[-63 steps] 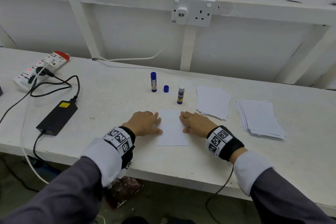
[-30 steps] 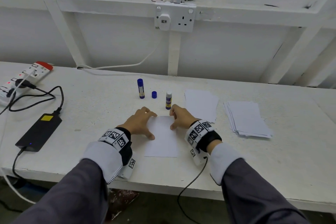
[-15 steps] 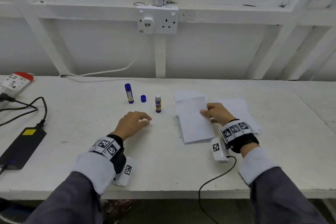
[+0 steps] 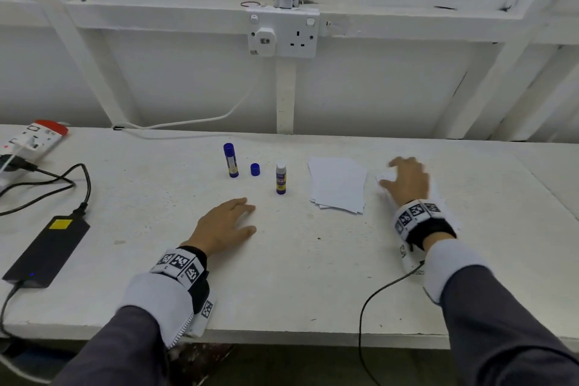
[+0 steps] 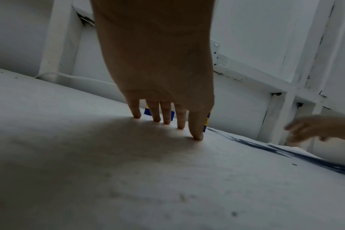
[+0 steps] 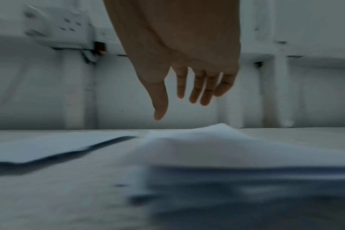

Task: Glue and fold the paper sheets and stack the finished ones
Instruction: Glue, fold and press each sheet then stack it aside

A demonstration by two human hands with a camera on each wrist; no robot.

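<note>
On the white bench (image 4: 313, 276) I see my left hand (image 4: 224, 224) resting palm down near the middle, its fingers straight and spread a little; in the left wrist view the fingertips (image 5: 196, 137) touch the bare surface and they hold nothing. My right hand (image 4: 407, 180) is at the right side, above the right stack of paper sheets (image 6: 236, 149). Its fingers are stretched and loose, and in the right wrist view they hang a little above the top sheet without touching it, so this hand is also open and empty; the picture there is blurred. The top sheet of this stack looks slightly raised at its far edge. Just to the left of it lies the second stack of paper sheets (image 4: 338, 185), a little fanned, apart from both hands. Further left, beyond my left hand, stands an uncapped glue stick (image 4: 281, 177) upright, then a small blue cap (image 4: 255, 169) lying alone, and then a capped blue glue stick (image 4: 230, 160), also upright. At the far left edge there is a power strip (image 4: 31, 138) with a red end, and nearer a black power adapter (image 4: 47, 251) with its cable. On the wall behind is a double wall socket (image 4: 283, 33).
</note>
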